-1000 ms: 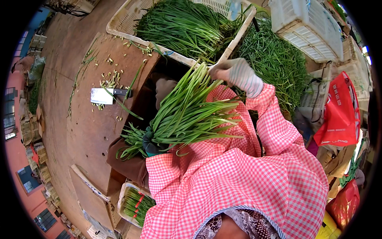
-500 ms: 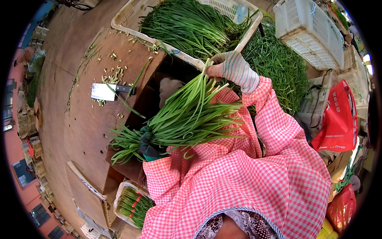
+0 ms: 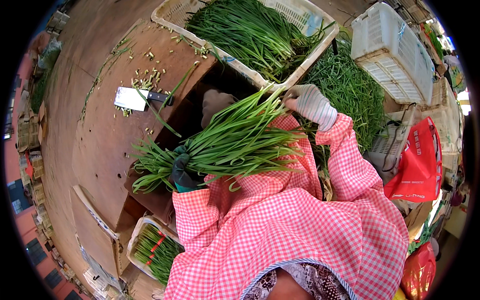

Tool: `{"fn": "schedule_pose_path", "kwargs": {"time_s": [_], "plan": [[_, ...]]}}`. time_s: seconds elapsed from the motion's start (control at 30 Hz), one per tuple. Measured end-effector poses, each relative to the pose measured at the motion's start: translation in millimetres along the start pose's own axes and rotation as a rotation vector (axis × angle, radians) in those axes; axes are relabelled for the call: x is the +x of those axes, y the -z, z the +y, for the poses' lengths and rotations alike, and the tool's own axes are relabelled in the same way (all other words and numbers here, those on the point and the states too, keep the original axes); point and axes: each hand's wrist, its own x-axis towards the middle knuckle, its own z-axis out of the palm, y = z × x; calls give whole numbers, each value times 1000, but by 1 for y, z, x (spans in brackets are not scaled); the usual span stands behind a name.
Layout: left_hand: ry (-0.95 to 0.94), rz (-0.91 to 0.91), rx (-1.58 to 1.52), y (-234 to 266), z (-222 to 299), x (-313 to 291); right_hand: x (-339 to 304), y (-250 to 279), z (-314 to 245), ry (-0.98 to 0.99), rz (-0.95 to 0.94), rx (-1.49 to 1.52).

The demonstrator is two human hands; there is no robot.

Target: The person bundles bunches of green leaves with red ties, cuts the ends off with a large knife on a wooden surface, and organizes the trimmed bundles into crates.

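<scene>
Head view: a dark-gloved left hand point(image 3: 181, 171) clasps a bunch of long green stalks point(image 3: 235, 147) before a pink-checked smock point(image 3: 280, 225); the striped-gloved right hand point(image 3: 311, 103) meets the pale stem ends point(image 3: 271, 103), whether pinching cannot be told; a cleaver point(image 3: 132, 98) lies nearby on a brown surface point(image 3: 100, 145).

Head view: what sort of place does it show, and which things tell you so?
Probably a produce-sorting and packing area, perhaps at a market: a white plastic crate holds long chive-like greens, cut stem ends lie around a cleaver, and bundled greens carry red bands.
</scene>
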Motion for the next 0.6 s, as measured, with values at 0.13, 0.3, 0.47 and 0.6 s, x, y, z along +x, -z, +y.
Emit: {"fn": "schedule_pose_path", "kwargs": {"time_s": [0.13, 0.3, 0.47, 0.6], "plan": [[95, -87, -140, -19, 10, -8, -14, 34, 11, -156, 232, -33], [107, -95, -159, -31, 19, -17, -93, 137, 87, -511, 535, -707], [115, -20, -107, -40, 22, -23, -180, 163, 124, -861, 278, -932], [39, -157, 27, 7, 22, 0, -162, 116, 122, -549, 308, -656]]}}
